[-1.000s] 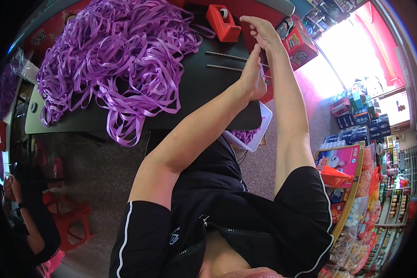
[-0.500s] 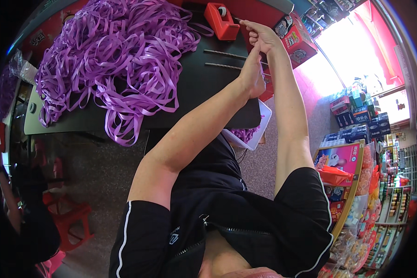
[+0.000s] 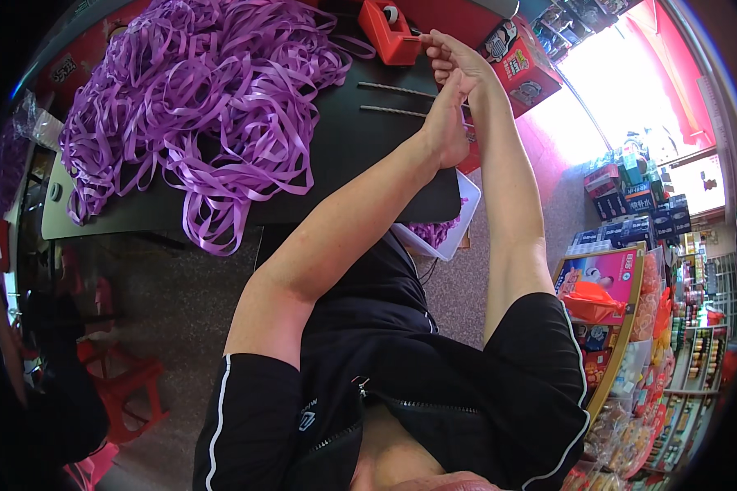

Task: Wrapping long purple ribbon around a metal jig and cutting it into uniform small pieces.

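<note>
Half-curled right hand at the front of a boxy red plastic tape dispenser, left hand over two thin silver rods, whether either grips anything I cannot tell, shiny purple ribbon heaped on the black tabletop

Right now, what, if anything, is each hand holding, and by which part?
Cannot be told: the right hand is beside the tape dispenser; the left hand has its fingers mostly hidden.
</note>
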`<action>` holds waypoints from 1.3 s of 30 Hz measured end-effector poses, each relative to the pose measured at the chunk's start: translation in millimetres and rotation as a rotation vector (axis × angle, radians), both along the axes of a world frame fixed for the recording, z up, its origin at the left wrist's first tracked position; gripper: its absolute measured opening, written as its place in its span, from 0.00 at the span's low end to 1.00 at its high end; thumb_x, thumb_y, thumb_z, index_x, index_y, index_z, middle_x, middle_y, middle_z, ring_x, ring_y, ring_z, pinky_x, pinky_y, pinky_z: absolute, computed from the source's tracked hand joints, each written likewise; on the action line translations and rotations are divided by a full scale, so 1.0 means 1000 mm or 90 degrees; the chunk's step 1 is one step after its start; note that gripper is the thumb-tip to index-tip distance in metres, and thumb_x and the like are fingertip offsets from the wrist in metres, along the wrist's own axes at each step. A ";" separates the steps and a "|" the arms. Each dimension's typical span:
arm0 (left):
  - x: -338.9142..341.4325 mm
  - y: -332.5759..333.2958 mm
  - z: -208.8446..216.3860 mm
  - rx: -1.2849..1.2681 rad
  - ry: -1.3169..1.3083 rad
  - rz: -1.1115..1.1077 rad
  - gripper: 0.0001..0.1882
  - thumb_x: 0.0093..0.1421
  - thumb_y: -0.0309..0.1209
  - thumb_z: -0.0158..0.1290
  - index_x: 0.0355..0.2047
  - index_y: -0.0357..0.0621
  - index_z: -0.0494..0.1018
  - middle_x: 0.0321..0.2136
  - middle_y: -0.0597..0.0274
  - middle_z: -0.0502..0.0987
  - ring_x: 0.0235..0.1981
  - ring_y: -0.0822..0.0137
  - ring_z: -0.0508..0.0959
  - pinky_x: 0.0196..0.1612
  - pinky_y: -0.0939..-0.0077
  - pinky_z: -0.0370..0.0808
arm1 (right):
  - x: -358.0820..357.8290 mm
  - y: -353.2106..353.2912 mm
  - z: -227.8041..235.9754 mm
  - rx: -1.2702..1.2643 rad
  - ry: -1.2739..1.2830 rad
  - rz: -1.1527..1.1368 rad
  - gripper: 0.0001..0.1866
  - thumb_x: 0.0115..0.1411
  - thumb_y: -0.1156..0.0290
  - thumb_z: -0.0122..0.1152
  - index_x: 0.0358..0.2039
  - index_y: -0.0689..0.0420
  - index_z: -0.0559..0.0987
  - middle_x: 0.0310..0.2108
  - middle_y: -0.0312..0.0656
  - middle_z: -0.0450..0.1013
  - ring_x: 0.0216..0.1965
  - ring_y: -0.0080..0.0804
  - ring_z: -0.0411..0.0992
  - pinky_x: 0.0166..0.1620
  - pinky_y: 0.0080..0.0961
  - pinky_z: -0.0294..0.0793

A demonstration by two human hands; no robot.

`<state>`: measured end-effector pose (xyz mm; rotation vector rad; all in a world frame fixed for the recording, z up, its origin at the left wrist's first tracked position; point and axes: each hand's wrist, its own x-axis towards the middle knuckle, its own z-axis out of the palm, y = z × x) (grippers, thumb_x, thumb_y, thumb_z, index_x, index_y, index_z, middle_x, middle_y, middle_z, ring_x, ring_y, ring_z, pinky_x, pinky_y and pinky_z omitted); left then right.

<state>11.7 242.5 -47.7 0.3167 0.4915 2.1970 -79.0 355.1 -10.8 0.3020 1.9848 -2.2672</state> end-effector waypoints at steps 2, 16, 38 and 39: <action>0.000 0.001 -0.001 0.029 0.035 -0.004 0.45 0.55 0.69 0.36 0.64 0.53 0.50 0.63 0.63 0.54 0.62 0.61 0.52 0.62 0.58 0.45 | 0.001 0.005 -0.002 -0.019 -0.017 0.040 0.15 0.56 0.58 0.63 0.37 0.55 0.79 0.18 0.26 0.66 0.18 0.14 0.54 0.22 0.13 0.55; 0.000 0.001 0.001 0.036 -0.067 0.011 0.37 0.59 0.63 0.38 0.60 0.53 0.54 0.49 0.65 0.67 0.49 0.66 0.67 0.48 0.70 0.64 | 0.004 -0.014 -0.009 0.000 -0.049 0.030 0.11 0.59 0.58 0.59 0.29 0.50 0.72 0.11 0.22 0.56 0.12 0.11 0.48 0.18 0.13 0.47; 0.000 -0.001 0.001 0.079 -0.074 0.024 0.37 0.63 0.59 0.33 0.61 0.44 0.51 0.57 0.55 0.61 0.58 0.57 0.62 0.62 0.58 0.55 | -0.002 -0.022 -0.016 0.097 -0.039 -0.030 0.09 0.61 0.62 0.56 0.25 0.48 0.70 0.12 0.21 0.56 0.13 0.11 0.47 0.18 0.13 0.45; -0.001 -0.001 -0.001 0.080 -0.075 0.025 0.37 0.63 0.59 0.33 0.61 0.44 0.51 0.57 0.55 0.61 0.58 0.57 0.62 0.62 0.58 0.55 | -0.003 -0.025 -0.014 0.101 -0.047 -0.032 0.09 0.60 0.63 0.56 0.24 0.47 0.69 0.12 0.21 0.56 0.12 0.11 0.47 0.17 0.13 0.46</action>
